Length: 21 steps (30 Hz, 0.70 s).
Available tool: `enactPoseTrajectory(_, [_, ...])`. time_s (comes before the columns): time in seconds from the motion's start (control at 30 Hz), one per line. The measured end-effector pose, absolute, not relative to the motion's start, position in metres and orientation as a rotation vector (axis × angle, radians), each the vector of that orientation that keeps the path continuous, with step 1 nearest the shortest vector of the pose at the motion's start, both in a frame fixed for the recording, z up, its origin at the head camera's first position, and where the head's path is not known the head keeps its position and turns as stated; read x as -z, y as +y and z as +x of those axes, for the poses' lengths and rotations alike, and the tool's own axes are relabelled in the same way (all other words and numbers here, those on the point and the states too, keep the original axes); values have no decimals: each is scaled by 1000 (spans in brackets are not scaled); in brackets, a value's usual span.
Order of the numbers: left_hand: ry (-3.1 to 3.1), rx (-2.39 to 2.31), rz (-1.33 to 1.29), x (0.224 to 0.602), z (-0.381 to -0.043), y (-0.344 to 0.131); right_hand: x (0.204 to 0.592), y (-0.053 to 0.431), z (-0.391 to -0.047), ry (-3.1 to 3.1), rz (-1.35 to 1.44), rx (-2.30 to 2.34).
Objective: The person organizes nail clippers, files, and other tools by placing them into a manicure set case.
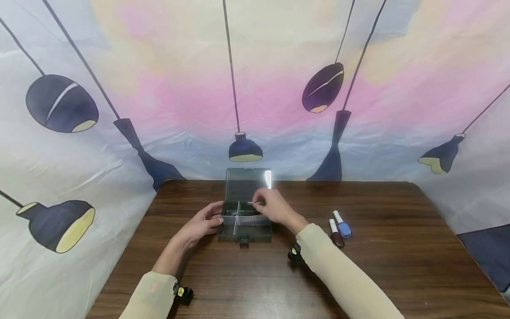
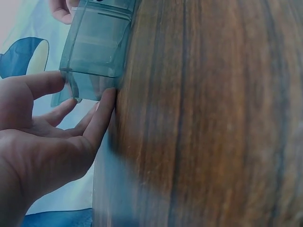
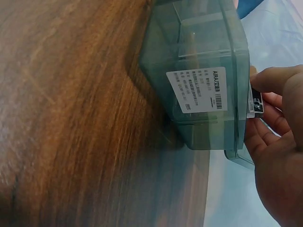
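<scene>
A translucent grey-green compartment box (image 1: 255, 235) sits on the table with its lid (image 1: 245, 184) raised at the back. Light dividers (image 1: 236, 226) split its inside, and a small pale thing (image 1: 233, 213) lies in the back left compartment. My left hand (image 1: 201, 223) rests against the left side, fingertips at the rim and wall. Over the back right compartment, my right hand (image 1: 276, 206) pinches a small flat piece (image 3: 257, 102) with a black-and-white face. From above this piece looks like a thin shiny strip; its kind I cannot tell, as fingers cover part of it.
To the right lie two nail polish bottles with white caps, one dark red (image 1: 337, 239) and one blue (image 1: 344, 229). A white printed label (image 3: 201, 90) is stuck to the box's right wall. Behind the wooden table (image 1: 247, 283) hangs a cloth (image 1: 191, 88) printed with lamps.
</scene>
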<state>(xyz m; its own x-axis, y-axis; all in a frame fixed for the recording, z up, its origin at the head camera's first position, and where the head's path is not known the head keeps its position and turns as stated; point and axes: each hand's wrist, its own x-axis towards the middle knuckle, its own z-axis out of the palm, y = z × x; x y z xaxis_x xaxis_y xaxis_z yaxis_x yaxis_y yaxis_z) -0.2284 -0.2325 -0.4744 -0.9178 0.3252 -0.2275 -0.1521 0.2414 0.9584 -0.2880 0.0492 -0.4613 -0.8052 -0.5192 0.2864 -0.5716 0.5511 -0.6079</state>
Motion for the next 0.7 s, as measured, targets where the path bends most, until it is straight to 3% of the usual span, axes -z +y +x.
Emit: enactPoseTrajectory(0.7, [2163,-1729,123,475,-231,-232,464,46,-293,-2665,1001,-1098])
